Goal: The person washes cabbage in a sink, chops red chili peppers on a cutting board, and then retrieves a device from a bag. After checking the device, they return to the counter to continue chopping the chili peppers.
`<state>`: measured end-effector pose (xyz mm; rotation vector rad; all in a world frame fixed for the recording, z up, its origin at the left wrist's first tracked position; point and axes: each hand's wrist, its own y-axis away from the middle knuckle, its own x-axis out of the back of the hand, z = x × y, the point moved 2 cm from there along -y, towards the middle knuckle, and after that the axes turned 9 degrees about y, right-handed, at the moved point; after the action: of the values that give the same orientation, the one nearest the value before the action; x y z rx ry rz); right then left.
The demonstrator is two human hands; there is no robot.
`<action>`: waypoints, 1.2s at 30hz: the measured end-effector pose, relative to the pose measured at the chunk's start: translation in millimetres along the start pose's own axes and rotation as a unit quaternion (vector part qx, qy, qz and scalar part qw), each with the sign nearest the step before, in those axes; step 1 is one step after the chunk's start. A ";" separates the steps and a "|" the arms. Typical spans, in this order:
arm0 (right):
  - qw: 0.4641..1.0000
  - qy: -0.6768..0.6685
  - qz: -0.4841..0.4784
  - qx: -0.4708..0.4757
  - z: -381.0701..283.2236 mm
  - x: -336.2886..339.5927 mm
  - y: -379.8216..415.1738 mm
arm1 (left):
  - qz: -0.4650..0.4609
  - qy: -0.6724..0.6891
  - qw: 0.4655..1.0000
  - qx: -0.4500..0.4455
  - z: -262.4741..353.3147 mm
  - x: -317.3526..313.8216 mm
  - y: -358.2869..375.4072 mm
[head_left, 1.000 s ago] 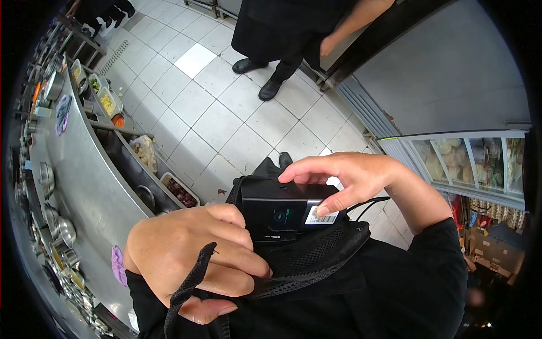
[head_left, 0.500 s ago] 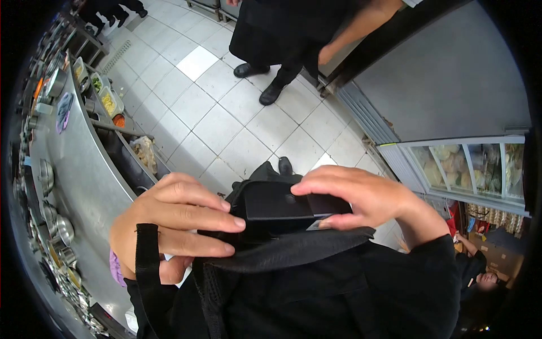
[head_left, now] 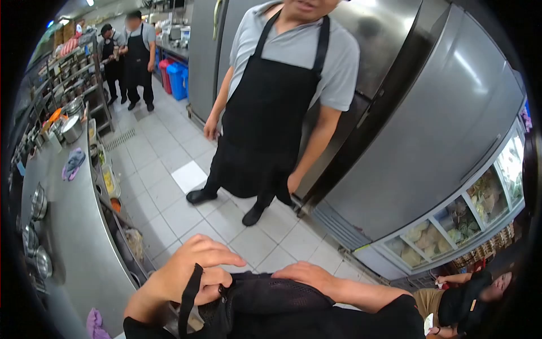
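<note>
A black mesh-sided pouch is held close against my body at the bottom of the head view. My left hand is at its left end, fingers bent and closed on the edge by what looks like a zipper. A black strap hangs over that hand. My right hand lies across the pouch's far upper side, gripping it, with its fingertips partly hidden. What is inside the pouch cannot be seen.
A person in a black apron stands ahead on the tiled floor. Left runs a steel counter with metal bowls and a cloth. A grey refrigerator and glass-front display stand right. Other people are farther off.
My view has tilted up, showing the aproned person's upper body. The pouch's dark opening and the black case inside are no longer visible. Both hands have shifted on the pouch.
</note>
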<state>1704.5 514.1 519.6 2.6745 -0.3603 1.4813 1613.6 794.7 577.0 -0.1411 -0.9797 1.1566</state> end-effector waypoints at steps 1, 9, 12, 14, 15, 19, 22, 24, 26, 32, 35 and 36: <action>0.999 -0.030 -0.006 0.012 0.5 1.1 -1.7 | 0.007 -0.001 1.000 0.006 -1.9 -0.1 1.7; 0.981 -0.116 -0.135 -0.079 -26.6 23.8 -11.9 | -0.022 0.037 0.999 0.025 6.9 2.7 18.8; 0.961 -0.089 -0.215 -0.147 -23.6 22.6 -14.1 | -0.059 0.086 0.994 0.027 9.0 -1.9 28.6; 0.977 -0.069 -0.168 -0.115 -19.6 18.3 -10.8 | -0.097 0.124 0.987 0.021 10.5 -1.9 34.1; 0.976 -0.070 -0.175 -0.108 -21.7 21.9 -12.7 | -0.091 0.122 0.988 0.028 14.0 0.5 36.6; 0.964 0.003 -0.195 -0.182 -29.1 33.3 -20.9 | -0.064 0.124 0.989 0.048 25.7 6.9 46.3; 0.969 0.028 -0.171 -0.178 -38.9 42.1 -33.2 | -0.048 0.100 0.993 0.049 31.2 15.9 54.5; 0.966 0.035 -0.180 -0.180 -39.7 42.1 -42.3 | -0.044 0.085 0.994 0.044 36.0 22.6 53.5; 0.976 0.027 -0.153 -0.152 -32.1 31.5 -50.1 | -0.038 0.071 0.995 0.050 41.3 28.0 57.5; 0.983 0.013 -0.142 -0.113 0.6 -16.7 -55.7 | 0.048 0.041 0.997 0.050 43.9 24.5 76.5; 0.987 -0.016 -0.136 -0.087 -2.5 -12.2 -56.6 | 0.059 0.038 0.996 0.053 46.2 32.1 85.8; 0.981 -0.024 -0.155 -0.114 -6.0 -2.7 -57.4 | 0.051 0.059 0.995 0.054 48.4 36.4 89.7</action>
<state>1711.6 571.3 523.8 2.4517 -0.0985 1.2092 1518.3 846.1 576.9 -0.1719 -0.8109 1.2773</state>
